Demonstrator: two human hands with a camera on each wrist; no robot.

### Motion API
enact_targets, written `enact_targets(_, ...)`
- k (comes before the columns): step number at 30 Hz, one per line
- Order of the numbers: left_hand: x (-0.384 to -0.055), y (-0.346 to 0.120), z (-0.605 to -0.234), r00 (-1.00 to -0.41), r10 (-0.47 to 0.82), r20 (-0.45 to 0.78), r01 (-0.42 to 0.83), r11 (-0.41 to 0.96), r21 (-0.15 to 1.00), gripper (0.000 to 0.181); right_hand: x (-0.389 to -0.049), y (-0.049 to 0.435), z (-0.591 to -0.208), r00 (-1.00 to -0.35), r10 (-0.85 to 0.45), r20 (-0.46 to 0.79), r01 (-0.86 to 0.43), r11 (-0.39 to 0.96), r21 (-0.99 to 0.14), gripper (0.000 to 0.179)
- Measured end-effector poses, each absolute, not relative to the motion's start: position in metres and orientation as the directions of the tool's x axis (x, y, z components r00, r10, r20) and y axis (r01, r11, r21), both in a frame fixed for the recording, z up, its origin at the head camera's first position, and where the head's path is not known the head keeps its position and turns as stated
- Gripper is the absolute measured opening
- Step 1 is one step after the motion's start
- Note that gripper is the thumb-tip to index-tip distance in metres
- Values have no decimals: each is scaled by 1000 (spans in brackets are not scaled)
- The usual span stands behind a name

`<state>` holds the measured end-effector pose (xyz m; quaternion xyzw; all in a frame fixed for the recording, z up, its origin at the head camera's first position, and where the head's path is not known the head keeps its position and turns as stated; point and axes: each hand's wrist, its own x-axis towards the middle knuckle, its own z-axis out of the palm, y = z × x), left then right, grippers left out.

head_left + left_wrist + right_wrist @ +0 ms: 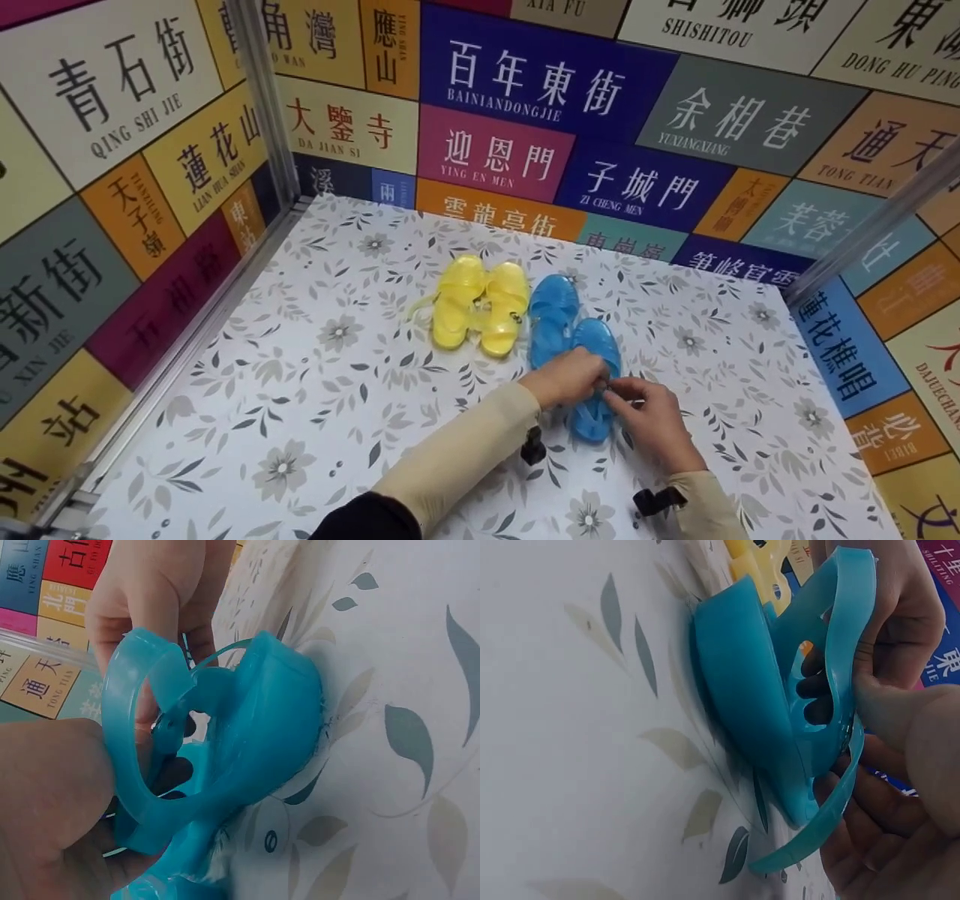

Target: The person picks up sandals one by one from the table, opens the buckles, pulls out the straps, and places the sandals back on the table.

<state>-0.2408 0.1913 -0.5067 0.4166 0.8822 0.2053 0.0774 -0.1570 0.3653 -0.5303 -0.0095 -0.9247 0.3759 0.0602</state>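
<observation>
A blue jelly sandal (592, 420) stands sole-down on the floral surface, heel toward me. My left hand (570, 379) grips its ankle strap near the buckle from the left. From the right, my right hand (652, 420) pinches the same strap (802, 844), whose loose end sticks out past the fingers in the right wrist view. A small metal buckle lies between the two hands, mostly hidden by fingers. In the left wrist view the strap (120, 720) loops up above the heel. The other blue sandal (551, 315) lies just left of it, touching or nearly so.
A pair of yellow jelly sandals (454, 307) stands left of the blue ones, one strap sticking out leftward. Panels of colourful street-name signs (495, 150) wall the back and both sides, with metal posts (270, 112) at the corners. White leaf-and-flower covering (247, 420) spreads underneath.
</observation>
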Motion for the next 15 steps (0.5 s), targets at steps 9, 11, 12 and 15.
enact_targets(9, -239, 189, -509, -665, 740, 103, 705, 576, 414, 9, -160, 361, -531, -981, 22, 194, -120, 711, -693, 19)
enact_targets(11, -238, 188, -509, -669, 734, 116, 700, 570, 430, 9, -158, 361, -534, -968, 11, 252, -171, 705, -688, 18)
enact_targets(12, -238, 188, -509, -670, 732, 121, 698, 566, 438, 9, -157, 361, -535, -960, 9, 280, -194, 702, -685, 18)
enact_targets(15, -236, 187, -510, -667, 732, 138, 700, 552, 453, 10, -154, 363, -539, -939, 12, 344, -238, 697, -676, 17)
